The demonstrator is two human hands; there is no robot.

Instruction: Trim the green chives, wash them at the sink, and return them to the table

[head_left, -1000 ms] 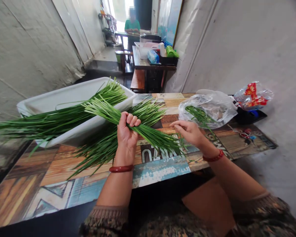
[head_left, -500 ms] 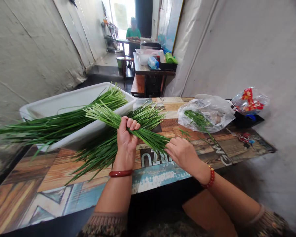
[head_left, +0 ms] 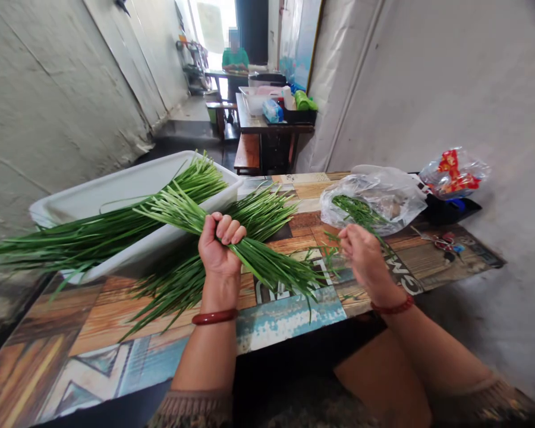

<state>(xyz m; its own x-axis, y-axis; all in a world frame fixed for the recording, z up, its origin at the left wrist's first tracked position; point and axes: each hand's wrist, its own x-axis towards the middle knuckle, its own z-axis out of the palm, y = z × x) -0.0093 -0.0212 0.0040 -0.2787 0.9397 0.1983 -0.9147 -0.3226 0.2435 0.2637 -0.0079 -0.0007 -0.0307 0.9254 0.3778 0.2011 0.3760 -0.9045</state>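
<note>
My left hand (head_left: pixel 223 246) is wrapped round a bunch of garlic chives (head_left: pixel 276 264), pale stems to the upper left and green tips fanning to the right. To the right of the tips, my right hand (head_left: pixel 365 264) is closed in a pinch on a few thin chive leaves (head_left: pixel 332 252). More chives (head_left: pixel 173 288) lie on the table under and behind the left hand. Another heap of chives (head_left: pixel 93 229) rests across a white plastic tub (head_left: pixel 102 193), its leaves hanging over the left end.
A clear plastic bag (head_left: pixel 396 193) holding chive scraps (head_left: pixel 356 209) lies at the right of the wood-patterned table (head_left: pixel 129 309). Beyond it sits a red-printed package (head_left: pixel 455 172), with keys (head_left: pixel 448 244) nearer. A person in green (head_left: pixel 235 59) sits far back, behind another table (head_left: pixel 271 125).
My right hand has moved right, away from the chive tips toward the bag, pulling thin leaves with it. The held bunch has shifted slightly left and its tips are spread looser.
</note>
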